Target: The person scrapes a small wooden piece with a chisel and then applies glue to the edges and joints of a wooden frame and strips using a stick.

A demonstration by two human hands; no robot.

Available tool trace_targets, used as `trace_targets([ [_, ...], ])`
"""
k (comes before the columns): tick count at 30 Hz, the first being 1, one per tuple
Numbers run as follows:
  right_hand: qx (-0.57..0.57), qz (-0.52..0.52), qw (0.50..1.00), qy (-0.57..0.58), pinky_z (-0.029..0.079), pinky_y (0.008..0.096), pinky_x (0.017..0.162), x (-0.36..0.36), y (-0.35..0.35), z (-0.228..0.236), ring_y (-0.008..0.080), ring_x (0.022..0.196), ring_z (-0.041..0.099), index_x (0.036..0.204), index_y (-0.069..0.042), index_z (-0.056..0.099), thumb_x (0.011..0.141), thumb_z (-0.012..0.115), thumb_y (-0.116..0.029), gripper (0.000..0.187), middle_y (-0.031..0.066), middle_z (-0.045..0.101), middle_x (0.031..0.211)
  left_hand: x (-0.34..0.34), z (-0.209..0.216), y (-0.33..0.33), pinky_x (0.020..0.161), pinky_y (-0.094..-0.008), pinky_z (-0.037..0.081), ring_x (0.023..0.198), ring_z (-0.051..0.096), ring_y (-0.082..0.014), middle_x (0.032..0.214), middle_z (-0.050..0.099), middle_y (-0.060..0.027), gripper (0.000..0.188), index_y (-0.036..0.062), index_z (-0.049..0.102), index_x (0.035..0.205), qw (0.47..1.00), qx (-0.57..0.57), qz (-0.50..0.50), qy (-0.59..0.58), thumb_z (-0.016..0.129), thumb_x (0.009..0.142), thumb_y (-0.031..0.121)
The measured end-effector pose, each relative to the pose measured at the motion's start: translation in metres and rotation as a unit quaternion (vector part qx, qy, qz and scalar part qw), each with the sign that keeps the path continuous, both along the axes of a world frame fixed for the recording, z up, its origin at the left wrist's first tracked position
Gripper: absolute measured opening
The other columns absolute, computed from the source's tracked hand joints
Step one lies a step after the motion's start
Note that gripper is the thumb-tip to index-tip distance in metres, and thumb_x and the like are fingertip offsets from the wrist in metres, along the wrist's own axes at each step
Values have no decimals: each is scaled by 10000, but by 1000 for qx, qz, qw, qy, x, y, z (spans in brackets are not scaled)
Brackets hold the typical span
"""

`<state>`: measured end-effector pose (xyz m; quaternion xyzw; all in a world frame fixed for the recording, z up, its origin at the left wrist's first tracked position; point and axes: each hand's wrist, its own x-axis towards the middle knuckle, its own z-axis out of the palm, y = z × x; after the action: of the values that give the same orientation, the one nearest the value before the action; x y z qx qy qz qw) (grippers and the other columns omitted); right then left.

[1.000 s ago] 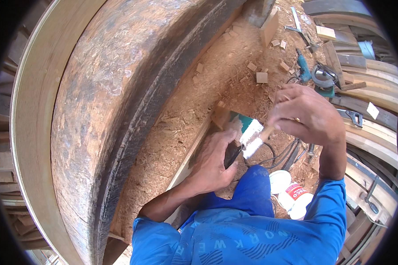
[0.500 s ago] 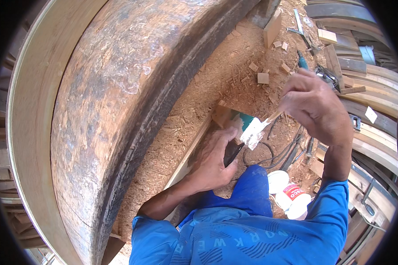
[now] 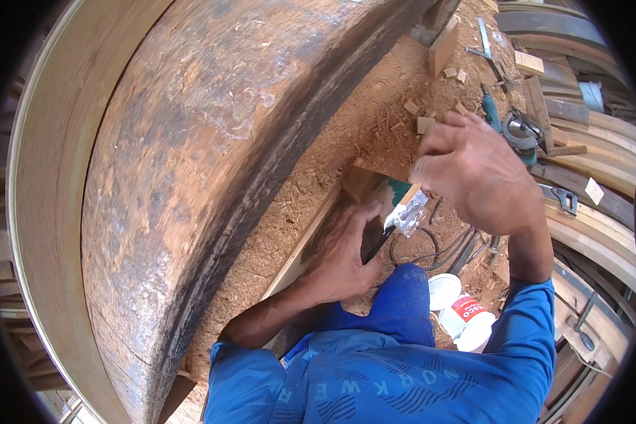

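My left hand [image 3: 343, 251] is closed round the black handle of a putty knife [image 3: 378, 242], whose blade is mostly hidden under white paste [image 3: 408, 215]. Above it, my right hand [image 3: 477, 173], slightly blurred, grips a flat wooden stick [image 3: 410, 193]. The stick's lower end is in the paste. Just beyond lies a teal patch [image 3: 397, 189] with a pale smear, next to a wooden block [image 3: 360, 182]. A long board [image 3: 300, 263] runs under my left wrist.
A big curved, weathered timber piece [image 3: 184, 162] fills the left. Near my right elbow lies a white tub [image 3: 473, 328] beside its round lid [image 3: 444, 290]. Cables [image 3: 431, 258], a circular saw [image 3: 521, 133], a handsaw [image 3: 565, 200] and wood offcuts [image 3: 425, 125] lie on sawdust to the right.
My right hand has moved left and turned, bringing the stick steeper against the paste. The paste has changed shape. My left hand stays almost where it was; the view has shifted slightly.
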<state>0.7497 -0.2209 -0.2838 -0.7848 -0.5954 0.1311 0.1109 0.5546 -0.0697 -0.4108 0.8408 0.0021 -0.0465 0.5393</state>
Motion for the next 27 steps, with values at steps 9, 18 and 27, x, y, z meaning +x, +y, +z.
trace_targets([
  [9,-9,-14,1000,-7,443,443,806,7,0,6,342,934,585,820,-65,674,718,664,-70,102,117,614,879,-1,2,1,1131,-472,351,1327,469,-398,1379,497,-259,666,-41,415,1414,1000,-6,7,13,692,820,74],
  [18,51,-17,996,72,440,411,774,11,-19,2,290,856,581,867,-35,686,825,705,-156,130,89,586,862,0,3,3,1060,-436,434,1291,497,-367,1389,488,-249,685,-42,407,1429,1000,-11,7,28,702,821,70],
  [27,96,-54,976,185,466,423,759,18,-44,9,319,864,601,903,-47,699,832,693,-56,73,107,611,860,0,4,0,1092,-445,402,1286,499,-375,1376,489,-264,672,-35,406,1424,999,-21,8,45,691,826,74],
])
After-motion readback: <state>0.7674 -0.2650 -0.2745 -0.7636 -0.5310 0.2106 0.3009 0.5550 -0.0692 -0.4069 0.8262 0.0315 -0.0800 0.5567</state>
